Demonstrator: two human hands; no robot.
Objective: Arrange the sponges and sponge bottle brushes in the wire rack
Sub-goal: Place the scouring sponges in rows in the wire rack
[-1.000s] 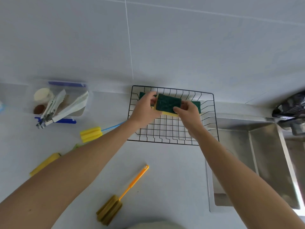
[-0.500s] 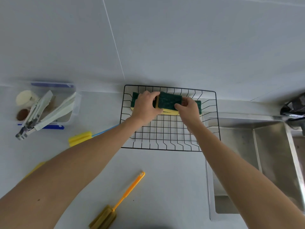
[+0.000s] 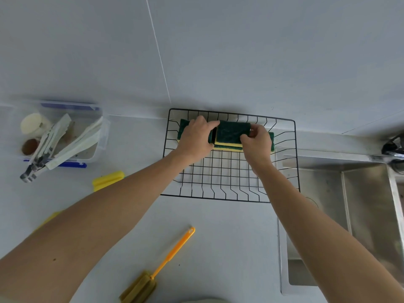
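A black wire rack sits on the white counter against the wall. Green-and-yellow sponges lie in a row along its back edge. My left hand and my right hand both grip the top sponge, which rests on the middle of that row, green side up. One sponge end shows at the left, another sponge end at the right. An orange-handled bottle brush lies on the counter in front. A yellow brush head shows beside my left forearm.
A clear plastic container with tongs and small items stands at the left. A steel sink lies to the right of the rack, with a tap at its far corner. Another yellow piece peeks from under my left arm.
Both hands lowered the sponge from above the rack onto the row at the rack's back edge. My view shifted slightly.
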